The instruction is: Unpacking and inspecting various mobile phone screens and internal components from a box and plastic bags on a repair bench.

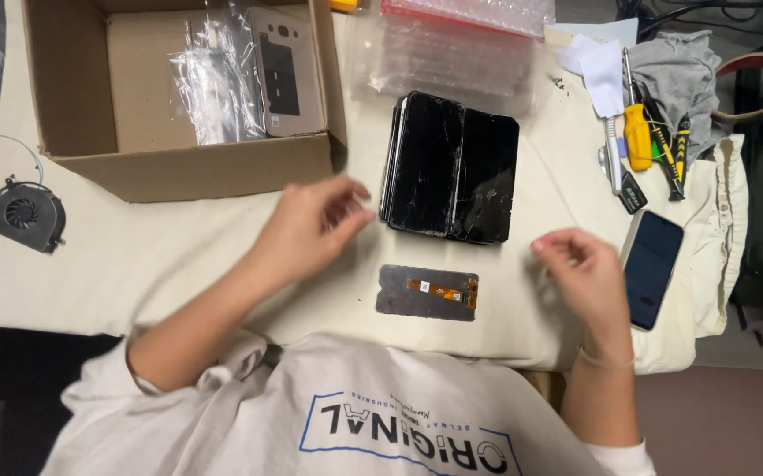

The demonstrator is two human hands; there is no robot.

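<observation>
My left hand (311,225) hovers over the cream table cloth (178,264) with its fingers loosely spread, holding nothing, just left of a stack of cracked black phone screens (450,167). My right hand (582,273) is blurred, its fingers curled in, and I see nothing in it. Between the two hands a grey display panel (427,293) lies back side up, with an orange flex cable across it. A dark phone (652,267) lies right beside my right hand.
An open cardboard box (223,167) at the back left holds a beige phone back cover (286,70) and clear plastic bags. A small black fan (24,214) lies far left. Screwdrivers (637,137) and a grey cloth (677,75) sit back right, bubble wrap (461,40) behind the screens.
</observation>
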